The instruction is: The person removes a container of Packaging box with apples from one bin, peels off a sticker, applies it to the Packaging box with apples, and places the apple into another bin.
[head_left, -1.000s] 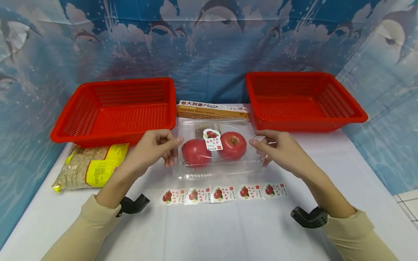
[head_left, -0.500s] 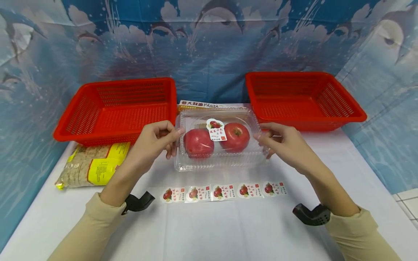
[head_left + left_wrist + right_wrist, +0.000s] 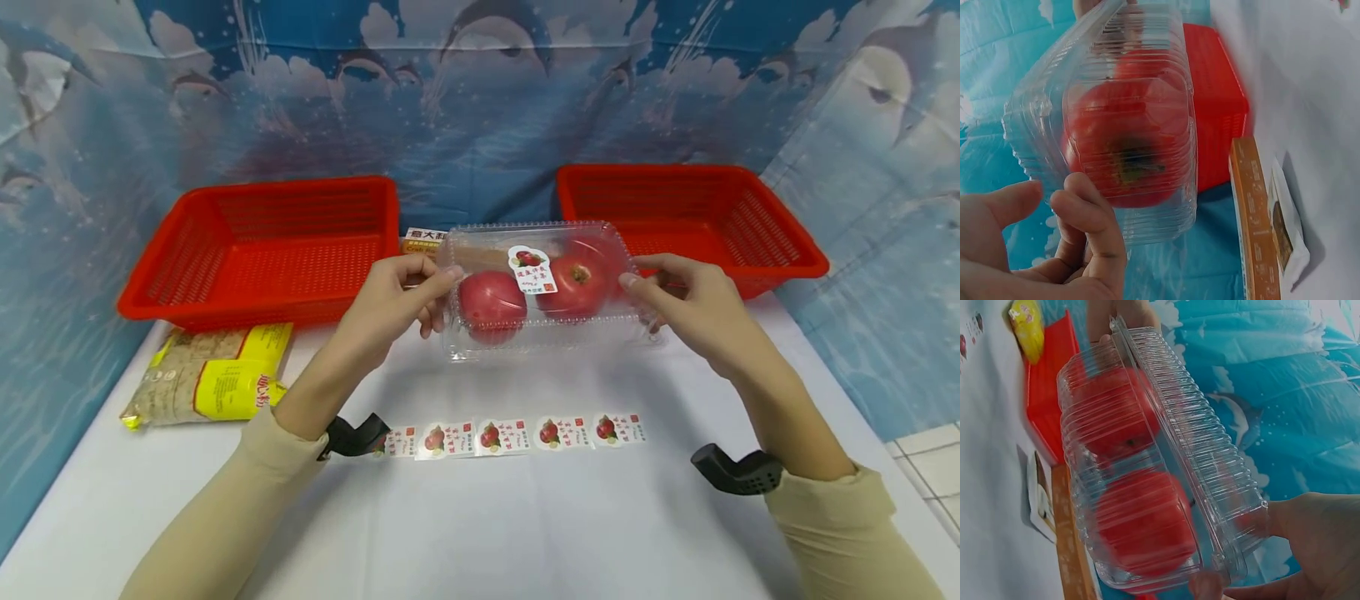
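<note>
Both hands hold a clear plastic clamshell box (image 3: 551,333), raised off the table and tilted toward the head camera. Two red apples (image 3: 491,302) lie side by side inside it. On the lid sits a white apple-print sticker (image 3: 533,271). My left hand (image 3: 397,304) grips the left end, thumb on the rim and fingers bent beneath; the left wrist view shows these fingers (image 3: 1094,231) at the box corner. At the opposite end my right hand (image 3: 693,308) pinches the rim between thumb and fingers.
Red plastic baskets stand at back left (image 3: 262,308) and back right (image 3: 780,271). A pasta box (image 3: 424,237) lies between them, mostly covered by the clamshell. Several stickers (image 3: 491,437) form a row in front. A yellow-labelled bag (image 3: 217,379) lies left; a small white packet (image 3: 1288,234) is beside the pasta box.
Both hands have lifted the clamshell box and carried it rightward and away from the body, toward the right basket. The sticker row, bag and baskets stay put.
</note>
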A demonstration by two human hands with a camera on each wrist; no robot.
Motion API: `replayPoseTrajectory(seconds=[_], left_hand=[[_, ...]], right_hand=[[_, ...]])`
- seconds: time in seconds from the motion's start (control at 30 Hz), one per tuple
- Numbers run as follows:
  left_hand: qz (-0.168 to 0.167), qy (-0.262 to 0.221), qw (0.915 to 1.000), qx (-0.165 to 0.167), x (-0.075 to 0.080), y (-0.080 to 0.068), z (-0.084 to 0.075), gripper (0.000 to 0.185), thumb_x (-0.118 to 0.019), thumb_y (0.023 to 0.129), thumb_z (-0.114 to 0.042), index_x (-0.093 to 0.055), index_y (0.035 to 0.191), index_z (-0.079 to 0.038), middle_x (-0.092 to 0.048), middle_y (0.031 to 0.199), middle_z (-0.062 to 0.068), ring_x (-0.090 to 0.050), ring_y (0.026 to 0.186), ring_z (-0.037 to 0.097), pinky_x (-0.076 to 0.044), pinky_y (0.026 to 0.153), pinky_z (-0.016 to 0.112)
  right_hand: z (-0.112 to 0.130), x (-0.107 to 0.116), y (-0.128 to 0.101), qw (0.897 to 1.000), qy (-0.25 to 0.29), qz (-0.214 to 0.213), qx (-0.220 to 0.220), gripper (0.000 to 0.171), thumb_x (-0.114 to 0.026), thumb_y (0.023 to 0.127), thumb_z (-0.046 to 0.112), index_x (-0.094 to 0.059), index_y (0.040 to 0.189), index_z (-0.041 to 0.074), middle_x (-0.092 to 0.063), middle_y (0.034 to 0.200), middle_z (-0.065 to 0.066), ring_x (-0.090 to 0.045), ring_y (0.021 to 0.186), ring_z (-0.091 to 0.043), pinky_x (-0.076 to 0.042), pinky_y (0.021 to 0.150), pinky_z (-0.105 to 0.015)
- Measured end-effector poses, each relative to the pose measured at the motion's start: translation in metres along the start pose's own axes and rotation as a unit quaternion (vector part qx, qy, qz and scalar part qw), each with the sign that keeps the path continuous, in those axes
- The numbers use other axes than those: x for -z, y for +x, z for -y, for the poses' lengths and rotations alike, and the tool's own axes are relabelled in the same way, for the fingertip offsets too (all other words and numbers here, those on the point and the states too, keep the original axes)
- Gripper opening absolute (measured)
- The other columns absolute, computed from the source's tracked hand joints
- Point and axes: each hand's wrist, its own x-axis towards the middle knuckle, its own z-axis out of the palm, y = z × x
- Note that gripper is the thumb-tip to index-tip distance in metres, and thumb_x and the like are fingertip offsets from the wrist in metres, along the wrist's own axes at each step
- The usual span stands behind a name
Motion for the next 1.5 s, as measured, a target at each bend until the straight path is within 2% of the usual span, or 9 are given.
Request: replayPoseTrajectory(seconds=[0.3,0.5,0.7,0.83,0.97,1.13,1.23,1.33,1.5], left_hand=[[-0.009,0.003,0.9998,-0.018,-0.020,0.017,-0.018,0.032,-0.071,0.091,-0.037,-0.061,0.091,-0.006,-0.057,0.076,0.014,-0.056,0.054,0.023,-0.052,0.049,0.031],[0.005,0.002,1.0000,-0.007,-0.031,0.030,-0.033,0.035,-0.070,0.091,-0.040,-0.061,0.092,-0.006,-0.060,0.082,0.014,-0.060,0.059,0.028,-0.055,0.052,0.032],[0.018,0.018,0.9996,-0.011,-0.046,0.046,-0.045,0.036,-0.070,0.091,-0.040,-0.060,0.095,-0.006,-0.063,0.085,0.014,-0.065,0.066,0.031,-0.057,0.057,0.034],[0.016,0.039,0.9991,-0.005,-0.056,0.058,-0.052,0.037,-0.071,0.089,-0.042,-0.059,0.095,-0.008,-0.062,0.086,0.012,-0.066,0.066,0.027,-0.060,0.064,0.037],[0.007,0.043,0.9990,0.000,-0.069,0.070,-0.059,0.038,-0.072,0.089,-0.043,-0.059,0.095,-0.008,-0.060,0.087,0.011,-0.061,0.065,0.024,-0.057,0.062,0.033],[-0.005,0.027,0.9996,0.011,-0.087,0.087,-0.061,0.037,-0.074,0.088,-0.041,-0.059,0.094,-0.008,-0.060,0.089,0.009,-0.062,0.065,0.025,-0.057,0.062,0.033],[-0.010,0.030,0.9993,0.020,-0.099,0.096,-0.060,0.036,-0.074,0.087,-0.042,-0.059,0.095,-0.010,-0.060,0.091,0.007,-0.062,0.067,0.024,-0.056,0.060,0.031],[-0.022,0.042,0.9986,0.022,-0.110,0.105,-0.061,0.035,-0.073,0.088,-0.043,-0.059,0.094,-0.012,-0.059,0.090,0.005,-0.060,0.072,0.020,-0.053,0.059,0.028],[-0.026,0.044,0.9984,0.025,-0.124,0.119,-0.067,0.034,-0.071,0.089,-0.044,-0.064,0.090,-0.011,-0.067,0.080,0.006,-0.064,0.082,0.019,-0.051,0.056,0.029]], right_hand=[[-0.001,0.031,0.008,1.000,-0.021,-0.018,-0.006,0.060,-0.059,0.094,0.053,-0.053,0.141,0.016,-0.064,0.101,-0.001,-0.061,0.079,-0.017,-0.054,0.061,-0.029],[-0.005,0.051,0.012,0.999,-0.026,-0.021,-0.013,0.063,-0.057,0.094,0.055,-0.053,0.142,0.014,-0.065,0.096,0.006,-0.061,0.077,-0.017,-0.053,0.059,-0.030],[-0.012,0.070,0.024,0.999,-0.022,-0.023,-0.029,0.068,-0.055,0.094,0.058,-0.050,0.144,0.013,-0.064,0.104,0.007,-0.059,0.086,-0.015,-0.053,0.064,-0.023],[-0.020,0.079,0.031,0.999,-0.014,-0.027,-0.036,0.069,-0.054,0.094,0.058,-0.049,0.144,0.011,-0.064,0.102,0.008,-0.061,0.084,-0.013,-0.054,0.065,-0.023],[-0.028,0.088,0.037,0.998,-0.013,-0.028,-0.056,0.073,-0.052,0.093,0.062,-0.047,0.146,0.012,-0.064,0.101,0.013,-0.061,0.085,-0.011,-0.054,0.065,-0.022],[-0.037,0.100,0.044,0.996,0.028,-0.041,-0.077,0.076,-0.055,0.092,0.060,-0.045,0.147,0.009,-0.065,0.092,0.021,-0.062,0.080,-0.007,-0.055,0.062,-0.022],[-0.043,0.106,0.047,0.992,0.058,-0.055,-0.094,0.076,-0.058,0.091,0.059,-0.046,0.147,0.008,-0.064,0.090,0.020,-0.062,0.075,-0.007,-0.056,0.059,-0.023],[-0.049,0.112,0.050,0.989,0.066,-0.063,-0.117,0.078,-0.057,0.090,0.060,-0.044,0.149,0.011,-0.059,0.099,0.018,-0.059,0.080,-0.006,-0.055,0.059,-0.023],[-0.058,0.123,0.056,0.985,0.061,-0.072,-0.147,0.076,-0.052,0.092,0.062,-0.042,0.150,0.014,-0.051,0.130,0.003,-0.054,0.088,-0.007,-0.054,0.060,-0.022]])
